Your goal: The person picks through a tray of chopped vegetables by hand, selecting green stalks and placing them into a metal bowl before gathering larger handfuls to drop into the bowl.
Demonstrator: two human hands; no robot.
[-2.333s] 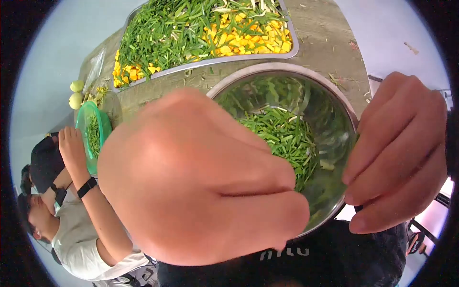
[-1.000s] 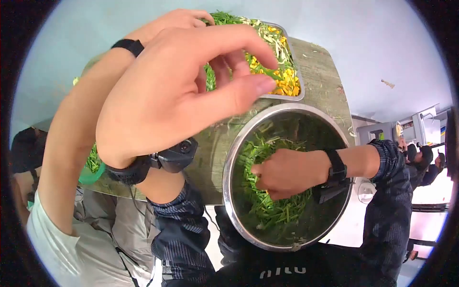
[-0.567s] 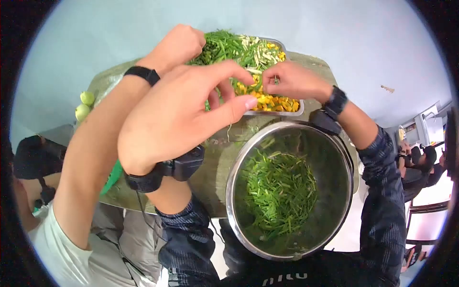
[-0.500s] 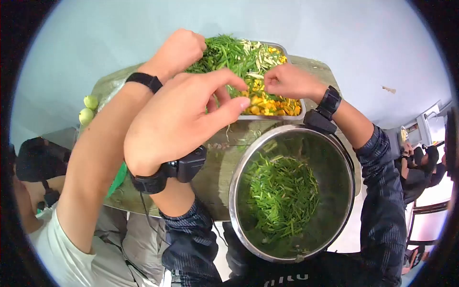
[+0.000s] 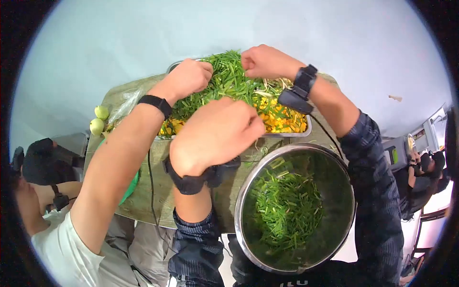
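Note:
A metal tray (image 5: 286,135) holds chopped green stalks (image 5: 228,71), pale strips and diced yellow pieces (image 5: 282,123). My left hand (image 5: 217,131) hangs over its front edge, fingers curled; whatever they hold is hidden. Over the tray's far right part, my right hand (image 5: 270,62) is closed in a loose pinch beside the stalks, its contents too small to tell. Between my arms stands a large steel bowl (image 5: 339,205) with more cut greens (image 5: 289,210) in its bottom. Another person's hand (image 5: 189,77) reaches in from the left, closed at the greens.
The wooden table (image 5: 244,179) carries two round pale-green vegetables (image 5: 97,126) and a clear plastic bag (image 5: 126,107) at the left. A black cable (image 5: 151,186) runs over the table's front. The co-worker's bare arm (image 5: 112,162) lies close along my left arm. More people are at the far right.
My right hand has moved up and left, from the yellow pieces to the greens. My left hand has shifted down and right, its fingers curling. The co-worker's hand has lowered to the greens.

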